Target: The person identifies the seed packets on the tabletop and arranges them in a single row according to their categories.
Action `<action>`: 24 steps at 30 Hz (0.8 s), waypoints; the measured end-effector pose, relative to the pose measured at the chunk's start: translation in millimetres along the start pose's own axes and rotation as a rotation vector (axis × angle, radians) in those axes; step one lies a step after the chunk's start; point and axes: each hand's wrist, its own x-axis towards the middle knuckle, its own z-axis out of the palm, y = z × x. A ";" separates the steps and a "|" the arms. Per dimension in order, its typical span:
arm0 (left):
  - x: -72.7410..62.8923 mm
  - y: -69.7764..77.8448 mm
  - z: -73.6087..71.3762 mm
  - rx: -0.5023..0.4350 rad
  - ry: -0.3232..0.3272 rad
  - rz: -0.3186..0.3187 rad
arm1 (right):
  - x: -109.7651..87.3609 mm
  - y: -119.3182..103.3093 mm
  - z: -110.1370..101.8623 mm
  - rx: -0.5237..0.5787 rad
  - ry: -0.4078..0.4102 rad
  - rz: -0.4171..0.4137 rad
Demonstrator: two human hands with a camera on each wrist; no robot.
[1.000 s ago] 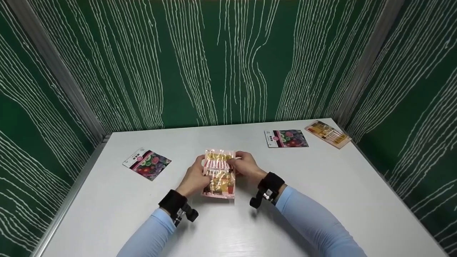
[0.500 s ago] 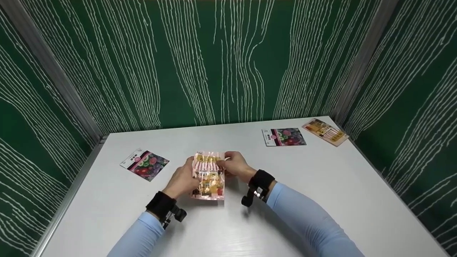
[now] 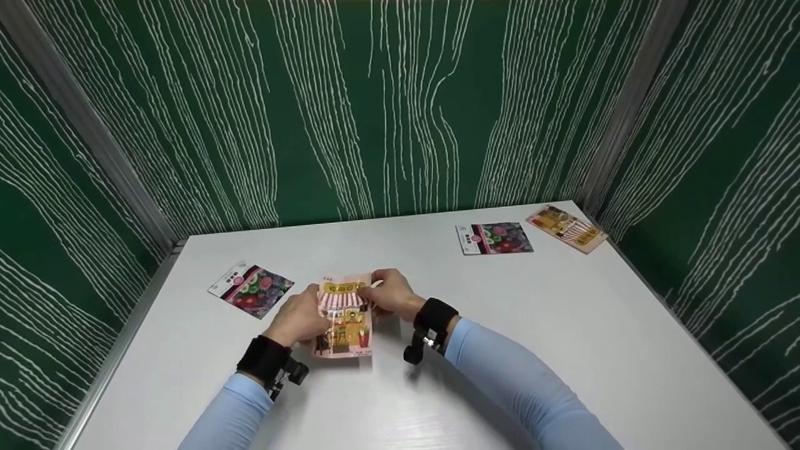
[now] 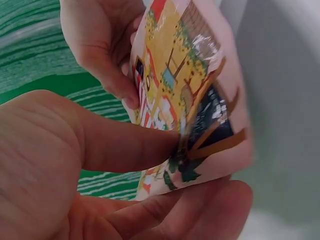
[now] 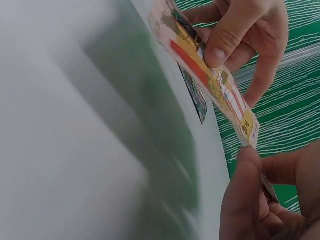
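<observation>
White-lined green walls [image 3: 400, 112] border the white table [image 3: 531, 300].

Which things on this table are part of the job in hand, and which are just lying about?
Job in hand:
held awning-print packet

Apparently just lying about:
left flower-print packet
right flower-print packet
corner awning-print packet

I wear light-blue sleeves [image 3: 519, 375] (plain, close-fitting, creased in fine folds on the right) that end just short of wide black wristbands [image 3: 435, 314]. Each of these carries a small silvery fitting [image 3: 430, 339] and a dark, rounded camera [image 3: 412, 354]. My left hand [image 3: 295, 321] and right hand [image 3: 392, 294] are bare.
</observation>
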 end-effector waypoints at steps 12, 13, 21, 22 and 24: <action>-1.2 -16.0 -4.5 0.047 -0.002 -0.046 | 2.6 7.7 22.6 -0.131 0.064 -0.055; -1.3 -16.8 -5.0 0.039 -0.010 -0.054 | 2.4 9.0 23.5 -0.142 0.064 -0.058; -1.6 -20.3 -7.1 0.119 -0.041 -0.059 | -0.7 14.3 29.3 -0.140 0.030 -0.038; -1.5 -20.5 -6.8 0.133 -0.043 -0.061 | -0.8 14.7 29.9 -0.144 0.027 -0.036; -1.2 -20.7 -6.0 0.149 -0.044 -0.061 | -0.2 15.7 31.0 -0.160 0.023 -0.033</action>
